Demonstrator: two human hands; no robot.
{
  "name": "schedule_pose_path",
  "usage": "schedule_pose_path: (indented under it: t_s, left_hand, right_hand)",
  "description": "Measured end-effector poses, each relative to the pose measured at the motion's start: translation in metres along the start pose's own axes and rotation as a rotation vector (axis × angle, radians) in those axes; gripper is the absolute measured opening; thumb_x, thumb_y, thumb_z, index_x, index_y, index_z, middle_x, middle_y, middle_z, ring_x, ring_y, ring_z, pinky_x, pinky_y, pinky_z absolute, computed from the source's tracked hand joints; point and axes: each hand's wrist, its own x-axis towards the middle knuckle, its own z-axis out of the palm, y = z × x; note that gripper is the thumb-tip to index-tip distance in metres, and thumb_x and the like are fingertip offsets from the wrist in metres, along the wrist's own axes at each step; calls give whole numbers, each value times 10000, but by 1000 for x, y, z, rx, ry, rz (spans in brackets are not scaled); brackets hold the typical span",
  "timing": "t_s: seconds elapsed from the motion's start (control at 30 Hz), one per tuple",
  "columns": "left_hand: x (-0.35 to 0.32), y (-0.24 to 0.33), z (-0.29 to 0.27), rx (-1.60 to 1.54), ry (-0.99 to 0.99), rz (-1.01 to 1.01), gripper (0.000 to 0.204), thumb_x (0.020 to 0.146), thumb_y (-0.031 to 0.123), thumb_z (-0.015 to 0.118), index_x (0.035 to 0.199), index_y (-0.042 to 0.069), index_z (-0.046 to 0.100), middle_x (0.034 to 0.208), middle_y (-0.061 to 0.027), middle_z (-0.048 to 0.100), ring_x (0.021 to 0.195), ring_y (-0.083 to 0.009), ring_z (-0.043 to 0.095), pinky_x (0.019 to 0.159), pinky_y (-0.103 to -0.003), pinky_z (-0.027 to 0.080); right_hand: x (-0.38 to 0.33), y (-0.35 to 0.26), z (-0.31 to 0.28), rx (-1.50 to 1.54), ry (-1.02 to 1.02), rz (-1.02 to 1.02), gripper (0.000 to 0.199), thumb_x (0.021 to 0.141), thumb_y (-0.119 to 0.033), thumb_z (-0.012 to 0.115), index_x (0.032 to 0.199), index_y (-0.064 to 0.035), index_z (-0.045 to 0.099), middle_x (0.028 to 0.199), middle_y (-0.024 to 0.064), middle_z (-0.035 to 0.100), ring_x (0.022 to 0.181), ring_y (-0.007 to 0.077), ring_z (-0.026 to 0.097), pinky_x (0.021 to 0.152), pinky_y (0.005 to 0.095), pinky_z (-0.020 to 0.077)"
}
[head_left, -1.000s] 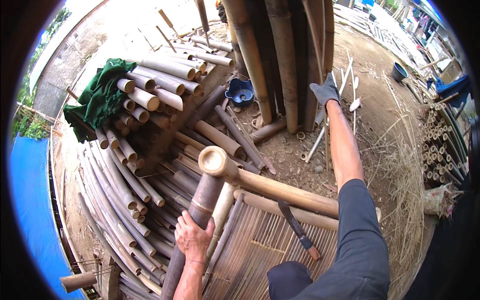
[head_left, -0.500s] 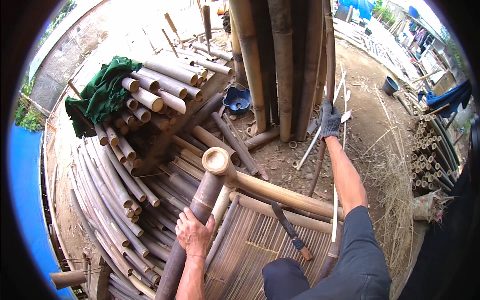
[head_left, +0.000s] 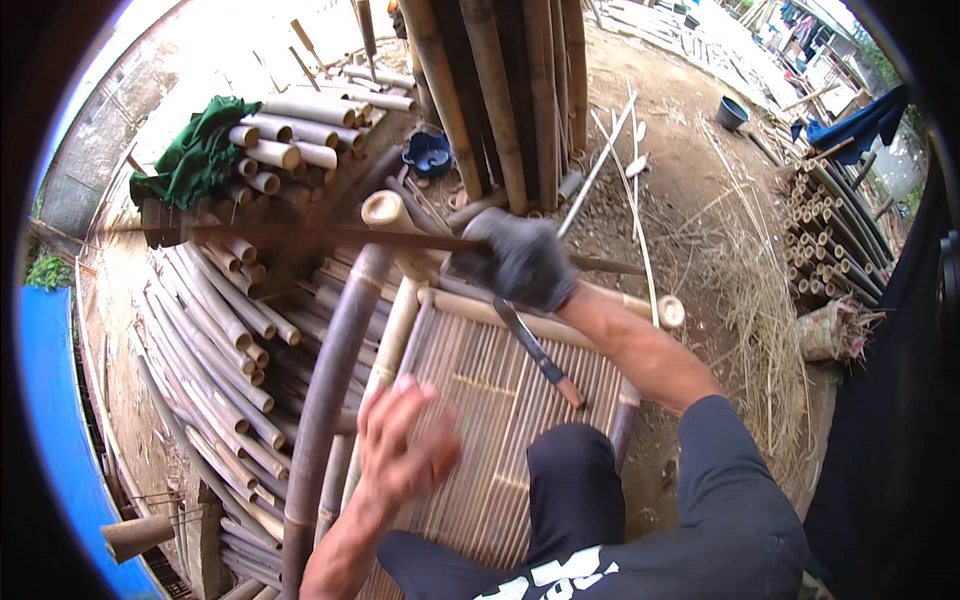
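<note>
My right hand (head_left: 525, 262), in a grey glove, is closed around a long, thin, dark brown stick (head_left: 350, 238). The stick lies nearly level across the view, and its left part is smeared by motion. Bare and blurred, my left hand (head_left: 405, 435) hovers over the bamboo slat seat (head_left: 475, 440) with its fingers apart and nothing in them. Beside it runs a thick dark bamboo post (head_left: 328, 400) of the seat's frame. A light bamboo piece with a round cut end (head_left: 385, 210) shows just behind the post. On the slats lies a dark-bladed knife (head_left: 537, 350) with a wooden handle.
Stacked bamboo poles (head_left: 215, 340) fill the left side, partly under a green cloth (head_left: 200, 150). Tall bamboo poles (head_left: 500, 100) stand ahead, near a blue basin (head_left: 428, 155). At right are a bucket (head_left: 732, 113), dry fibres (head_left: 740, 310) and another bamboo stack (head_left: 825, 245).
My right hand has swung the stick from upright to nearly level, coming left and closer. My left hand has let go of the dark post and moved over the slats. The view has shifted.
</note>
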Motion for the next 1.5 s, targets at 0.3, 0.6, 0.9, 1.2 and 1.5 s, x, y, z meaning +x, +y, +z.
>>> schedule_pose_path:
  t_s: [0.3, 0.6, 0.9, 1.2, 1.5]
  left_hand:
    - [-50, 40, -122, 108, -934, -918, 339, 889, 309, 670, 1104, 57, 597, 943, -183, 685, 862, -356, 671, 776, -468, 511]
    - [-205, 95, -112, -883, -651, -1728, 249, 935, 217, 693, 941, -11, 592, 733, -33, 603, 627, -103, 595, 559, -251, 513]
    - [-247, 217, -100, -1081, -404, -1871, 360, 990, 308, 602, 1128, -24, 629, 685, -18, 615, 589, -83, 568, 521, -232, 453]
    - [-279, 221, -109, -1544, -263, -1483, 418, 1026, 264, 528, 1318, -28, 464, 962, -141, 689, 585, -94, 540, 516, -201, 427]
    - [-249, 208, -116, -1659, -137, -1270, 387, 1029, 220, 504, 1325, -29, 505, 878, -97, 677, 593, -105, 575, 568, -214, 493]
  right_hand:
    - [-104, -98, 9, 306, -333, -143, 462, 782, -542, 735, 995, -136, 678, 884, 105, 652, 868, 280, 644, 790, 438, 501]
    - [-330, 7, 1, -565, -227, 861, 518, 859, -288, 665, 1295, -46, 526, 1134, 209, 602, 1059, 411, 591, 943, 498, 457]
    - [-342, 23, 25, -428, -870, 1080, 707, 812, -159, 576, 1477, -115, 341, 1267, 279, 571, 1101, 413, 627, 955, 468, 488]
    - [-362, -134, -192, -432, -354, 1041, 350, 800, -172, 719, 1106, -55, 596, 855, 118, 632, 761, 232, 634, 758, 376, 514]
    - [-238, -309, -256, -272, 122, 1062, 292, 911, -191, 622, 1156, -60, 530, 738, 0, 545, 630, 109, 568, 548, 298, 490]
